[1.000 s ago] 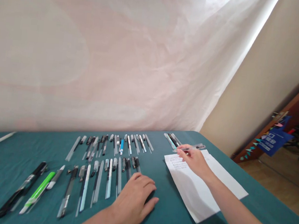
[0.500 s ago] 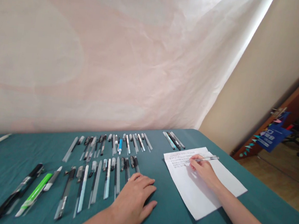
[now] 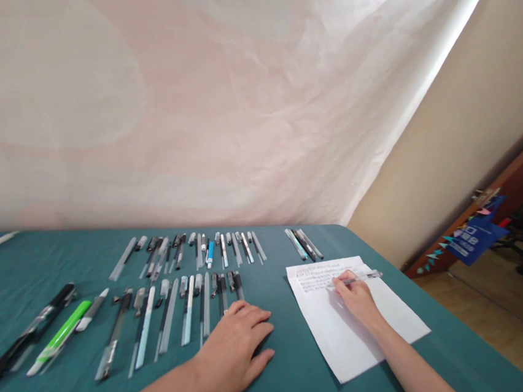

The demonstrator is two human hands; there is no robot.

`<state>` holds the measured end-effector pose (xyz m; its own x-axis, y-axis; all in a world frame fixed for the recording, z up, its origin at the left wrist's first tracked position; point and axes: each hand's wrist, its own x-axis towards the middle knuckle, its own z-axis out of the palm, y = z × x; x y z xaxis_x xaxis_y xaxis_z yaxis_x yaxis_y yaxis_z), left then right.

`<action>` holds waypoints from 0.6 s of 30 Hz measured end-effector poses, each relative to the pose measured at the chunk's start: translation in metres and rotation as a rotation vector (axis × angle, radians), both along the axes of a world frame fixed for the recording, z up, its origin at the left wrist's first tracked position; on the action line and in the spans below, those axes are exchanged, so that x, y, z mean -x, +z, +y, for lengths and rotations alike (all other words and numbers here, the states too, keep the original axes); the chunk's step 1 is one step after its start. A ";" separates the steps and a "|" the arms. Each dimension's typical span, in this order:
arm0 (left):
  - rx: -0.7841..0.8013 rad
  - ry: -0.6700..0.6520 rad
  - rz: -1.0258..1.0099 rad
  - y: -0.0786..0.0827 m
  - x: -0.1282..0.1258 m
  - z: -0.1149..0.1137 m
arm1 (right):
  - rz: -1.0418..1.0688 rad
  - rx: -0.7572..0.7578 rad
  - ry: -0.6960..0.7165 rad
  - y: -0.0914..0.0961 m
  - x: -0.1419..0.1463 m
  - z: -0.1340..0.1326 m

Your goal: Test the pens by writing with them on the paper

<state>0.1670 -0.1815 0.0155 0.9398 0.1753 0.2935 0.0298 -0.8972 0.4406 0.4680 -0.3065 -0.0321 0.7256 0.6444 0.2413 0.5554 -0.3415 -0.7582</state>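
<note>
My right hand rests on a white sheet of paper with handwriting near its top. Its fingers are pinched round a clear pen, whose tip touches the written lines. My left hand lies flat on the teal tablecloth, fingers spread, holding nothing. Its fingertips lie just beside the near row of pens.
Two rows of several pens lie across the cloth, the far row behind the near one. A green highlighter and dark pens lie at the left. Three pens lie above the paper. A white sheet hangs behind; a doorway opens at the right.
My right hand came down from above the paper's top edge onto the sheet, bringing the pen tip to the written lines. My left hand stayed put.
</note>
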 end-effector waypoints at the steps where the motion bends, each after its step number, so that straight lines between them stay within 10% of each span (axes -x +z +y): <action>1: -0.002 0.001 0.007 0.000 0.000 0.000 | -0.022 0.016 -0.001 0.000 0.000 0.000; 18: -0.030 -0.005 0.033 0.001 -0.001 0.000 | -0.054 0.019 0.001 0.002 0.002 0.000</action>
<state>0.1677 -0.1819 0.0163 0.9498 0.1622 0.2674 0.0394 -0.9102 0.4123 0.4665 -0.3064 -0.0298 0.7115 0.6498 0.2675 0.5953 -0.3552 -0.7207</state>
